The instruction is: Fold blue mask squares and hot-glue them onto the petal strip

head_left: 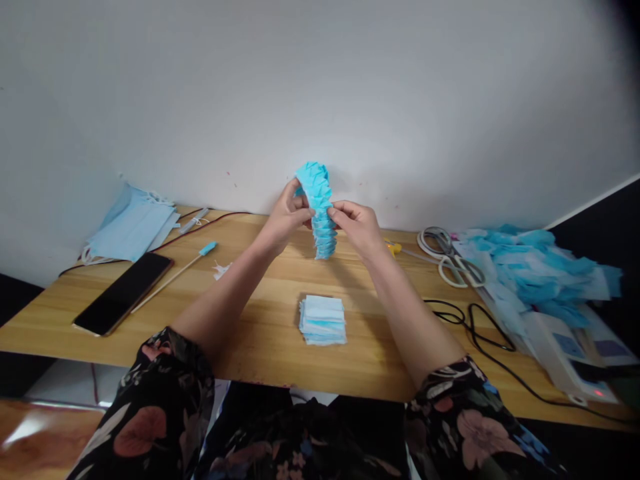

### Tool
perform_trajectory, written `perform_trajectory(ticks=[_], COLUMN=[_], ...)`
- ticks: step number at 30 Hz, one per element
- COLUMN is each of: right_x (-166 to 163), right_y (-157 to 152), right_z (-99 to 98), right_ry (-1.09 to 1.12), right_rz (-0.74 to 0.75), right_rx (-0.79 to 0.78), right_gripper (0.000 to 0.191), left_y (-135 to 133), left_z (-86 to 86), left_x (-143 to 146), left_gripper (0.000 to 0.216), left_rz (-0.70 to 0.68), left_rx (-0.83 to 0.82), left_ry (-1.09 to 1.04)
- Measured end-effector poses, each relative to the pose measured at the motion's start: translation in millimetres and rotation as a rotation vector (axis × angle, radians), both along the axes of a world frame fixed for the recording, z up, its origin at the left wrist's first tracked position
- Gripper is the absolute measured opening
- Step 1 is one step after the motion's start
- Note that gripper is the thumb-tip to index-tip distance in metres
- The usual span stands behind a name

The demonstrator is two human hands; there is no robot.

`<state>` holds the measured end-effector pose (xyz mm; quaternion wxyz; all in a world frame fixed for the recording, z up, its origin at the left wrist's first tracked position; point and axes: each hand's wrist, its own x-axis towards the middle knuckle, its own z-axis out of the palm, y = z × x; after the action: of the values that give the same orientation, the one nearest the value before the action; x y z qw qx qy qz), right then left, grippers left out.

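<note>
A curved strip of blue pleated fabric (320,193), gathered into many small folds, hangs above the table between both hands. My left hand (293,212) pinches its left edge, thumb in front. On the other side, my right hand (353,220) grips the right edge between thumb and fingers. The strip's lower end dangles free; part of its upper end curls behind the left fingers. Below it, on the wood, lies a small stack of cut light-blue and white fabric squares (323,321).
Blue face masks (133,223), a phone (123,293) and a blue-tipped stick (175,277) lie left. White-handled scissors (457,267), a heap of blue fabric pieces (535,267), a black cable (480,333) and a white power strip (560,353) occupy the right. A wall (320,87) stands behind.
</note>
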<state>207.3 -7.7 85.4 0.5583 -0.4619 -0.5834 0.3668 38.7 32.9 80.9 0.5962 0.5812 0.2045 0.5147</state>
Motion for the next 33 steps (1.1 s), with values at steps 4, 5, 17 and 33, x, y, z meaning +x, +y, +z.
perform_trajectory(ticks=[4, 5, 17, 33], right_x=[0, 0, 0, 1], right_y=[-2, -3, -4, -5], right_z=[2.5, 3.3, 2.2, 7.1], right_ry=[0.088, 0.109, 0.009, 0.091], right_rz=[0.011, 0.018, 0.044, 0.011], right_rx=[-0.034, -0.048, -0.039, -0.064], right_gripper=[0.040, 0.043, 0.028, 0.041], left_y=[0, 0, -5, 0], left_z=[1.3, 1.9, 7.6, 1.3], left_x=[-1, -2, -1, -3], left_gripper=[0.070, 0.072, 0.065, 0.073], left_rz=[0.035, 0.047, 0.027, -0.006], left_rx=[0.003, 0.004, 0.000, 0.014], left_ry=[-0.007, -0.010, -0.019, 0.004])
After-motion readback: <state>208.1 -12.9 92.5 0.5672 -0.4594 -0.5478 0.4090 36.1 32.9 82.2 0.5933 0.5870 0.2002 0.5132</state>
